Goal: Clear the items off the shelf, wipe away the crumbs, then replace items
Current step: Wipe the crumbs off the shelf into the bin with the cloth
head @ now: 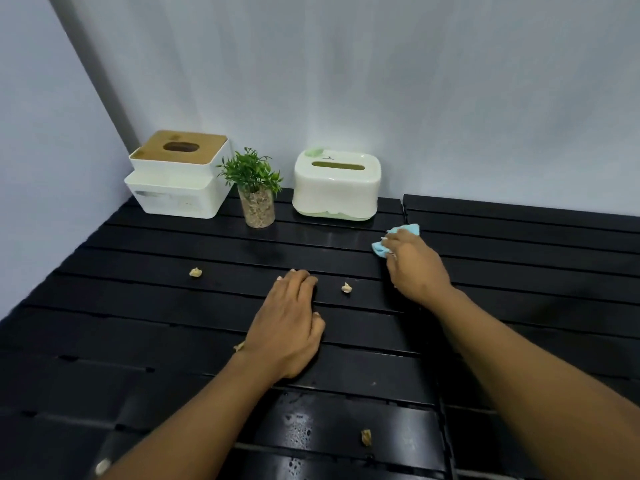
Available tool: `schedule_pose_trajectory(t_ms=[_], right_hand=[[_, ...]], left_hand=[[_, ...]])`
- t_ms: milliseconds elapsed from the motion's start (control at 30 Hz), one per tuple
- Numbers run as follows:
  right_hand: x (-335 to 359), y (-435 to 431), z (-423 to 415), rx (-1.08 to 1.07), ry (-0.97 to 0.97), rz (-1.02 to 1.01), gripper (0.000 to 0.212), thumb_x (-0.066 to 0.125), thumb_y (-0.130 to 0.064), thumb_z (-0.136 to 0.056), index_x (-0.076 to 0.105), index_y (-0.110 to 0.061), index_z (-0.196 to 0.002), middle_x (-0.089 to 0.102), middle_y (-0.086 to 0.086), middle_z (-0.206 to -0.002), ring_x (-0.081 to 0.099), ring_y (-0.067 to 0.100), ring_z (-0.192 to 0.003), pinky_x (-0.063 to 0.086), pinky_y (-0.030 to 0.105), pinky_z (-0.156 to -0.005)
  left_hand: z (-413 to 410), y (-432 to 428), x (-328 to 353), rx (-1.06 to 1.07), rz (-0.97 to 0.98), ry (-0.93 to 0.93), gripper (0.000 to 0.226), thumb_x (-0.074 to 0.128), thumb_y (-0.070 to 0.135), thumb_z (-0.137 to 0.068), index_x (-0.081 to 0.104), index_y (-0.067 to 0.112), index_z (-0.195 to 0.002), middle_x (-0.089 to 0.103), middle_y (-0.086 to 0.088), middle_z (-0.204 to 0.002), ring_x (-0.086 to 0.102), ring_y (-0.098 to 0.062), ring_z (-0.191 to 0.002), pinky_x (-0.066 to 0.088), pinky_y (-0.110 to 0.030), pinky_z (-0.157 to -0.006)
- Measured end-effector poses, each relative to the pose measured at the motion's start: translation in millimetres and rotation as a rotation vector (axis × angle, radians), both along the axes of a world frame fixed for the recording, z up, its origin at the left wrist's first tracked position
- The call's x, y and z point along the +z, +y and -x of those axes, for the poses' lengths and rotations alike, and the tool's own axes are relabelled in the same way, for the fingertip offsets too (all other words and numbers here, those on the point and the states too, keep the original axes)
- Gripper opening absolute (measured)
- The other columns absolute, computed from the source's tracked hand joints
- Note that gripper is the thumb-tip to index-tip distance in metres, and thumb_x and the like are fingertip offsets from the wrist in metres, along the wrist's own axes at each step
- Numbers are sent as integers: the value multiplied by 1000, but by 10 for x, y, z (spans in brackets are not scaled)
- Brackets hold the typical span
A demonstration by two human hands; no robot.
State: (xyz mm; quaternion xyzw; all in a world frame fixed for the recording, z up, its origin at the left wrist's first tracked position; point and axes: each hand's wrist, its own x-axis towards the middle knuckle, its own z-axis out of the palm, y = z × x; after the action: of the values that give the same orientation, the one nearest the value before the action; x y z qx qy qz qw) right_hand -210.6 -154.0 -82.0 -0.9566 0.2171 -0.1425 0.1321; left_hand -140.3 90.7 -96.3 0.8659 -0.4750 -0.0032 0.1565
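Note:
A black slatted shelf [138,327] fills the lower view. At its back stand a white tissue box with a wooden lid [178,173], a small potted plant in a clear pot [256,192] and a pale green wipes box [336,185]. Several tan crumbs lie on the slats, for example crumb [195,272], crumb [346,288] and crumb [366,437]. My right hand [414,268] presses a light blue cloth [379,247] on the shelf, right of the wipes box. My left hand [291,323] lies flat on the slats, fingers together, holding nothing.
A pale wall rises behind the shelf and another on the left, meeting in the corner behind the tissue box. A seam [403,209] splits the shelf into two panels at the right. Wet drops [298,431] sit on the near slats.

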Motion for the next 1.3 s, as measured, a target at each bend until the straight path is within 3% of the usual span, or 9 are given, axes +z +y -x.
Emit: schedule_pose_trajectory(t_ms=[133,200,433,533,667,767,933,1100,1300], right_hand=[[43,233,-186,190,21,-98,35,49,-14,-93,61,-16,-126,56,-2,-136,45,15,-130,38,32,-106],[160,306,-324,234,27,-53,36,48,-15,-94,59,-15,-128,54,-1,-137,43,15,-132,37,32,-107],[359,1189,-983,336,69,-77,28,46,-17,-92,64,-9,-111,61,11,-122,54,30,-115,46,44,-93],[128,1566,-1085,377,82,-189,36,45,-25,-97,58,-9,-127,52,10,-138,41,25,-132,36,39,-107],[175,1576,-898,163,-230,-379,39,37,-26,-98,58,-11,-128,44,5,-146,35,19,-137,26,34,-114],[218,1275,-621,48,-263,-246,33,46,-13,-92,62,-12,-121,56,4,-132,48,21,-125,37,32,-105],[110,775,-322,17,-82,-74,33,45,-9,-90,64,-15,-116,62,3,-119,54,24,-113,45,35,-89],[-69,628,-170,-12,-107,-117,31,42,-10,-95,63,-15,-117,60,1,-126,54,22,-117,39,28,-90],[-81,635,-154,-18,-125,-147,31,39,-16,-96,64,-18,-115,61,0,-125,54,21,-117,38,29,-89]], left_hand=[[-30,16,134,-37,-43,68,57,29,35,-93,27,10,-144,28,-7,-150,23,-21,-140,14,-34,-118],[-165,54,283,-32,-37,126,53,35,34,-96,25,15,-145,32,-3,-148,33,-21,-133,26,-34,-112],[-794,747,468,180,-6,206,43,41,31,-97,38,20,-139,44,-1,-137,43,-21,-125,36,-37,-102],[-838,1023,360,153,5,222,44,42,31,-98,37,20,-140,43,1,-137,42,-18,-125,37,-32,-100],[-798,1046,320,145,155,179,41,43,30,-97,41,21,-137,42,4,-134,43,-16,-121,39,-32,-99],[-634,670,355,112,257,186,42,47,33,-95,44,20,-135,40,1,-138,40,-20,-124,36,-36,-103],[-426,-199,296,275,-75,137,71,43,60,-88,23,26,-148,12,-16,-156,11,-42,-141,14,-53,-113],[-528,-248,231,307,-185,-47,38,47,32,-90,54,18,-124,34,-14,-142,37,-37,-121,29,-49,-102],[-1096,475,510,92,140,64,43,47,26,-86,60,20,-127,47,-7,-143,48,-29,-120,37,-37,-102]])
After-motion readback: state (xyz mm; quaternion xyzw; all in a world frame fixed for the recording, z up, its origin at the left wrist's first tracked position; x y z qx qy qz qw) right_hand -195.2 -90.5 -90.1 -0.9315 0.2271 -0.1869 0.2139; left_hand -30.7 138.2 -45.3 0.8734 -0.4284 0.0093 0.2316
